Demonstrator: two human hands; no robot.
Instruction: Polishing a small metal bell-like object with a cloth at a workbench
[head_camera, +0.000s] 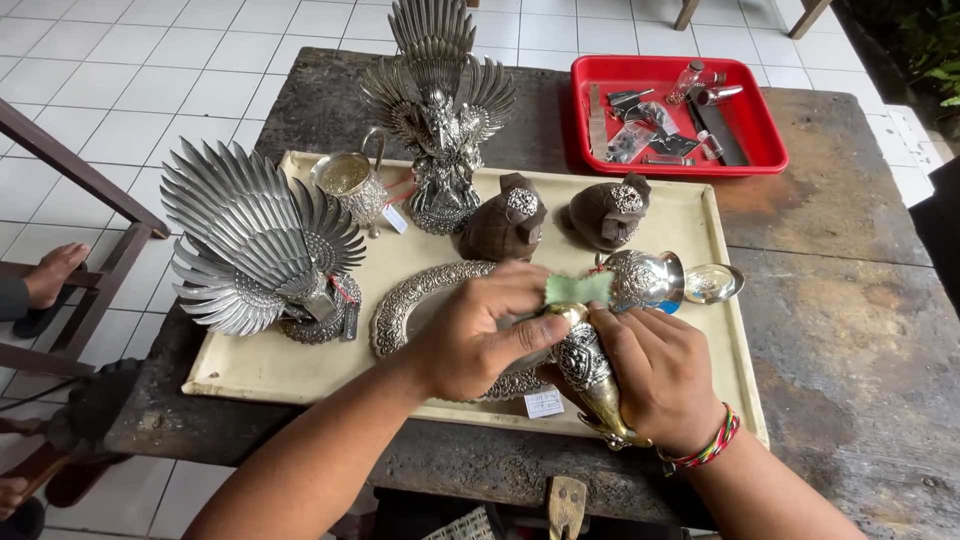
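My right hand (655, 375) grips an ornate silver and gold vessel (588, 372) lying sideways over the front of the cream tray (250, 365). With my left hand (478, 335) I press a small green cloth (577, 289) against the vessel's upper end. Under my hands lies an oval embossed silver plate (405, 305). A white price tag (543, 403) sits just below the vessel.
On the tray stand two winged silver statues (255, 245) (440, 110), a silver cup (350, 180), two dark bird-shaped boxes (505, 222) (608, 210) and a silver teapot (650, 278). A red tray (765, 130) of small tools lies behind. Someone's foot (50, 272) rests at left.
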